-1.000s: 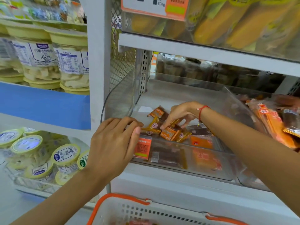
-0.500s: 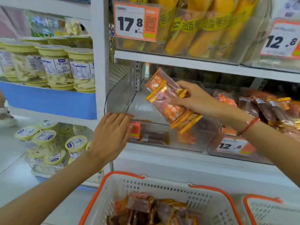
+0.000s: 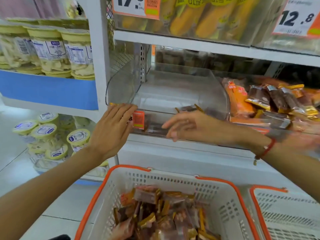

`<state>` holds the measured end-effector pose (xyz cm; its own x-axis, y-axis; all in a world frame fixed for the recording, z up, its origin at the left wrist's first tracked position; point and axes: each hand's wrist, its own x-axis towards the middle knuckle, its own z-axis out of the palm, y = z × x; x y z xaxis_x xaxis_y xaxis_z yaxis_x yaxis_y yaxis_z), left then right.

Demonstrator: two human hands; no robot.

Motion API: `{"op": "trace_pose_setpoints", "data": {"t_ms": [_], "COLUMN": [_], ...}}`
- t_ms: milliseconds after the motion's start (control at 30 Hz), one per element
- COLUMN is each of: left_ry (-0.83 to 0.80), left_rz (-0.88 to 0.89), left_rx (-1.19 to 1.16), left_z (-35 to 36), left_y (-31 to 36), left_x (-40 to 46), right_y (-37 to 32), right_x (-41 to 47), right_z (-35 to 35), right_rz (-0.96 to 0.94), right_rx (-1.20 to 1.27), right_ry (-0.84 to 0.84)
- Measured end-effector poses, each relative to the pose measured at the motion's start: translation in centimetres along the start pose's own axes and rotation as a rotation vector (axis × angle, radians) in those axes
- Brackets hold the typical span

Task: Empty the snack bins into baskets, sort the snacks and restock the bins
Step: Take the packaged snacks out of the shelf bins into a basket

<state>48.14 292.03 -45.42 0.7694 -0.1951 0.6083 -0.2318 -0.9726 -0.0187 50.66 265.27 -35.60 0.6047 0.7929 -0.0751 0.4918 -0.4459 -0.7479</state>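
Observation:
A clear plastic snack bin (image 3: 166, 87) sits on the middle shelf, with only a few brown and gold packets (image 3: 188, 108) left at its front. My left hand (image 3: 112, 129) rests flat on the bin's front left corner, fingers straight. My right hand (image 3: 192, 126) hovers in front of the bin's front wall, fingers relaxed and holding nothing; a red string bracelet circles its wrist. Below, a white basket with an orange rim (image 3: 110, 186) holds a heap of brown, orange and gold snack packets (image 3: 162, 212).
A second white and orange basket (image 3: 285, 205) stands at the lower right. The neighbouring bin on the right holds orange and brown packets (image 3: 266, 99). Yellow packs (image 3: 204, 16) fill the upper shelf behind price tags. Lidded tubs (image 3: 50, 49) line the left shelves.
My right hand lifted a handful of packets out of the bin; now it is back in front of the bin and holds nothing. The view tilted down onto the basket. My left hand stayed.

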Motion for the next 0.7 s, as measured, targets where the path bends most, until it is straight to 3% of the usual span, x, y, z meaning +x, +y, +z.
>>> {"op": "trace_pose_setpoints", "data": {"t_ms": [100, 167, 367, 467, 700], "left_ry": [-0.026, -0.016, 0.020, 0.017, 0.045], "left_rz": [0.019, 0.005, 0.002, 0.003, -0.013], "left_rx": [0.010, -0.009, -0.033, -0.018, -0.014], "left_z": [0.5, 0.8, 1.3, 1.4, 1.5], "left_y": [-0.4, -0.3, -0.5, -0.7, -0.4], "left_x": [-0.3, -0.4, -0.5, -0.3, -0.1], "right_y": [-1.3, -0.4, 3.3, 4.6, 6.8], "right_x": [4.1, 8.0, 17.4, 19.2, 21.4], "right_z": [-3.2, -4.8, -4.7, -3.9, -4.1], "right_rz": [-0.084, -0.050, 0.193, 0.237, 0.271], "right_rx": [0.028, -0.128, -0.382, -0.454, -0.656], "right_ry": [0.212, 0.171, -0.436, -0.560, -0.273]}}
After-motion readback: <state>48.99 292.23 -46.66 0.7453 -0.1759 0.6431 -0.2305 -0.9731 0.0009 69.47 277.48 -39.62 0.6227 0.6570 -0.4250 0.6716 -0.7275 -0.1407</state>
